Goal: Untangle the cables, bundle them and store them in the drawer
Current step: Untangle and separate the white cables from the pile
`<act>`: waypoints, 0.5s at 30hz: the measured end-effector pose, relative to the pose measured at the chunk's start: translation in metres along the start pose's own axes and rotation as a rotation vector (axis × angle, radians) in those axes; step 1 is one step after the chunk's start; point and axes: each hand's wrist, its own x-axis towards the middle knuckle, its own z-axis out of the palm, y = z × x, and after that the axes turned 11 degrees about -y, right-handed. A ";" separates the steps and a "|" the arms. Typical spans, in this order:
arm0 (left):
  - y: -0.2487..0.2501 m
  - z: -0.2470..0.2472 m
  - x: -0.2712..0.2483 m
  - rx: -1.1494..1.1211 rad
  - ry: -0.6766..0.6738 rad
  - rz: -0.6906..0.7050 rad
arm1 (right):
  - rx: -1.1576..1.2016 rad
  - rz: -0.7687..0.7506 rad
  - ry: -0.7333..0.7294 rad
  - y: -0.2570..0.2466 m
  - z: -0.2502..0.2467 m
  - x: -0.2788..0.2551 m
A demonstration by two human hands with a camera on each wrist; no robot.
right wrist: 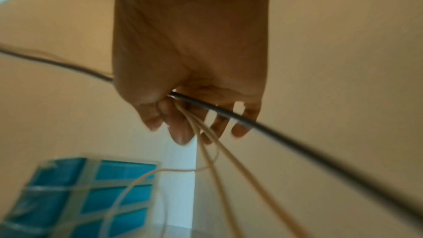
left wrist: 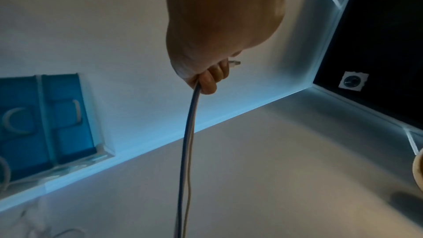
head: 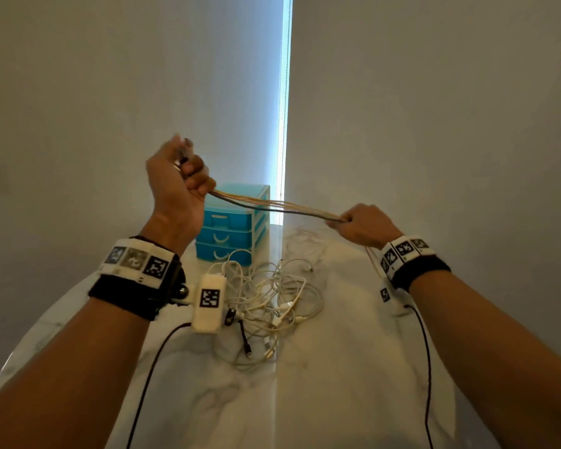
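Observation:
A bunch of cables (head: 272,205), several white and one dark, stretches taut in the air between my two hands. My left hand (head: 183,176) is raised in a fist round one end (left wrist: 191,115), with a plug tip (left wrist: 234,63) poking out past the fingers. My right hand (head: 358,223), lower and to the right, grips the other end; the dark cable (right wrist: 251,120) and the white strands (right wrist: 213,142) run through its curled fingers. A tangled heap of white cables (head: 272,296) lies on the table below. The blue drawer unit (head: 232,228) stands behind it with its drawers closed.
The table (head: 337,367) is a white marble-patterned top against a grey wall. A bright window strip (head: 284,108) runs down behind the drawer unit. Black sensor leads (head: 426,367) hang from both wristbands across the near table.

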 end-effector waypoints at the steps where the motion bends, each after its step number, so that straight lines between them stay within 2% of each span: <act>1: 0.007 0.001 -0.001 0.022 0.011 0.014 | -0.124 0.087 0.037 0.004 -0.004 0.003; 3: 0.013 0.004 -0.004 0.134 0.038 0.040 | -0.253 0.213 0.071 0.008 -0.008 0.008; 5: 0.013 0.009 -0.008 0.293 0.064 0.059 | -0.273 0.280 0.077 0.003 -0.012 0.009; 8: 0.015 0.013 -0.011 0.432 0.076 0.099 | -0.335 0.284 0.054 -0.004 -0.018 0.009; 10: 0.022 0.012 -0.012 0.447 0.080 0.118 | -0.260 0.291 -0.023 -0.003 -0.025 0.008; 11: 0.025 0.011 -0.011 0.447 0.083 0.122 | -0.129 0.295 -0.076 -0.002 -0.028 0.009; 13: 0.029 0.011 -0.012 0.460 0.081 0.127 | 0.331 0.295 -0.138 0.001 -0.034 0.014; 15: 0.028 0.014 -0.014 0.497 0.057 0.137 | 0.892 0.256 -0.061 0.002 -0.040 0.024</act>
